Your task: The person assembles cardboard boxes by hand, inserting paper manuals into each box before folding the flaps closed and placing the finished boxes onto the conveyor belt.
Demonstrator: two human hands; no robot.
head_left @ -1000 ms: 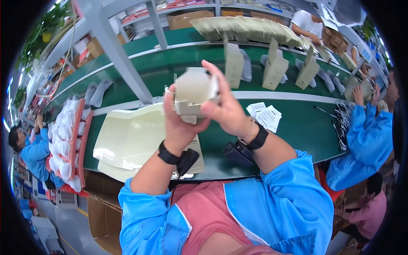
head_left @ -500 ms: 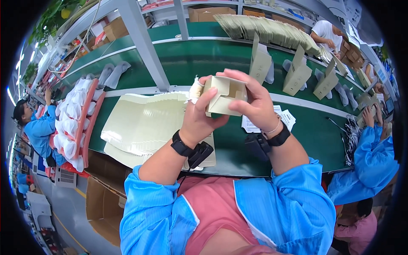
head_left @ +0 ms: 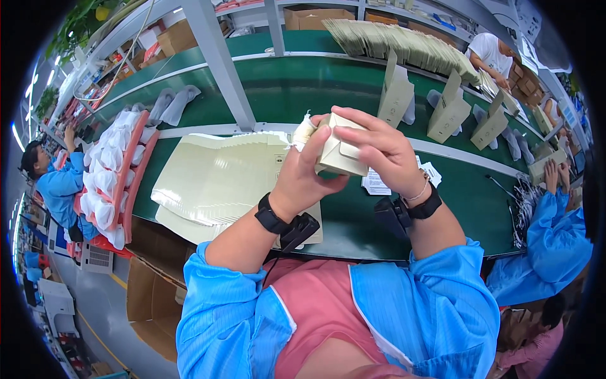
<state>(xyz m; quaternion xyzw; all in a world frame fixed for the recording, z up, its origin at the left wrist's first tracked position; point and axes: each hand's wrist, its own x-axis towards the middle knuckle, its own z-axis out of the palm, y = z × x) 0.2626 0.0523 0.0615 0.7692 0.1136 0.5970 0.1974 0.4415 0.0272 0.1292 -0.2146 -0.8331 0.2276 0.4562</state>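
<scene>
A small pale cream carton (head_left: 341,151) is held up between both my hands, over the green worktable. My left hand (head_left: 307,167) grips its left side, with the thumb along the near edge. Something white and frayed (head_left: 303,132) is wrapped round a finger of that hand. The right hand (head_left: 382,144) lies over the carton's top and right side, fingers closed on the end flap, which is folded across the opening. Beneath my left forearm spreads a fanned pile of flat cream cartons (head_left: 214,180). Printed white leaflets (head_left: 377,183) lie below my right hand.
Upright cream boxes (head_left: 396,98) stand along the green belt (head_left: 303,82), with grey-wrapped items beside them. A red tray (head_left: 134,174) of white-wrapped pieces is at left. White cables (head_left: 521,215) lie at right. A metal post (head_left: 221,63) rises ahead. Co-workers sit on both sides.
The carton's open end, facing me before, is now covered by its folded flap. My right hand has closed over it, and the carton has shifted slightly right.
</scene>
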